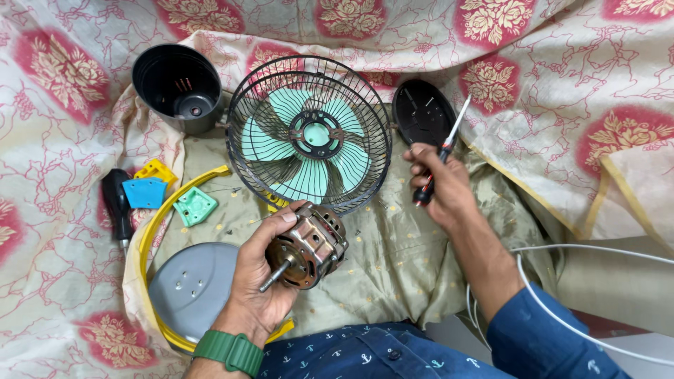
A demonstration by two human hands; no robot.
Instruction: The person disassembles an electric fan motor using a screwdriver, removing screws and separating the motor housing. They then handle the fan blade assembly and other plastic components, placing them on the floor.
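Note:
My left hand [261, 277] grips a copper-coloured fan motor [309, 245] with its steel shaft pointing down-left. A green watch sits on that wrist. My right hand [441, 184] holds a screwdriver [441, 153] with a red-and-black handle, its metal tip pointing up toward a black oval cover [420, 112]. Between and beyond the hands stands a black wire fan guard [309, 133] with pale green blades inside.
A black cylindrical housing [179, 85] stands at the back left. A grey round base [189, 288] in a yellow ring [156, 224], small yellow, blue and green plastic parts [168, 193], a second black-handled screwdriver [118, 205] and a white cable [583, 330] lie on the floral cloth.

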